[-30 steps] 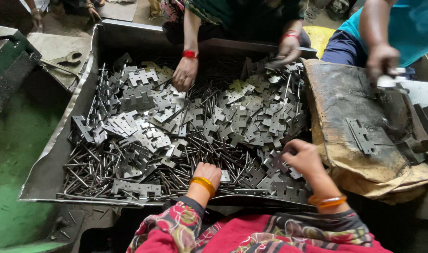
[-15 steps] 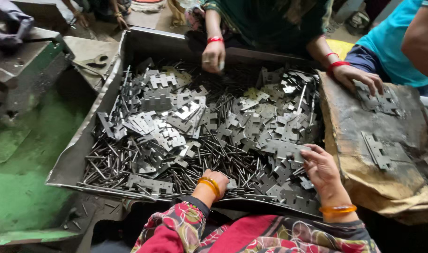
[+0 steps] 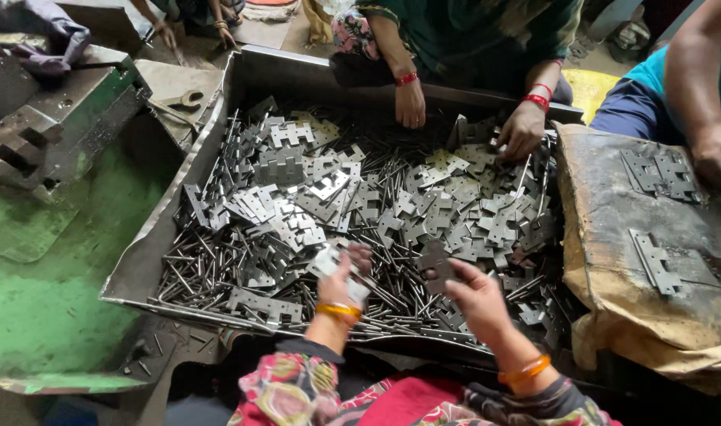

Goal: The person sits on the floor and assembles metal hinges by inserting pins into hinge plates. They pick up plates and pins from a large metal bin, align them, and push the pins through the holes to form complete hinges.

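Metal fills a big tray [image 3: 151, 260] in the head view, the only view: flat grey hinge plates [image 3: 297, 197] piled on thin pins [image 3: 210, 272]. The left hand [image 3: 340, 276] is low in the middle of the tray, over the pins. Its fingers [image 3: 359, 256] are curled around a plate [image 3: 329, 260], so it has hold of it. The right hand [image 3: 475, 296] is just beside it, a little to the right. Its fingers [image 3: 451, 276] pinch a darker plate [image 3: 438, 259] and lift it a bit above the pile. Both wrists wear orange bangles [image 3: 338, 312]. Across the tray, another person in dark green rests two hands [image 3: 412, 102] on the far plates, with red bangles on the wrists. On the right, a brown dirty cloth [image 3: 613, 237] lies beside the tray, with a few joined hinges [image 3: 656, 173] on top. A third person's hand [image 3: 715, 154] touches the cloth at the right edge. On the left stands a green machine block [image 3: 52, 110], near the tray, with a rag [image 3: 41, 28] on it.
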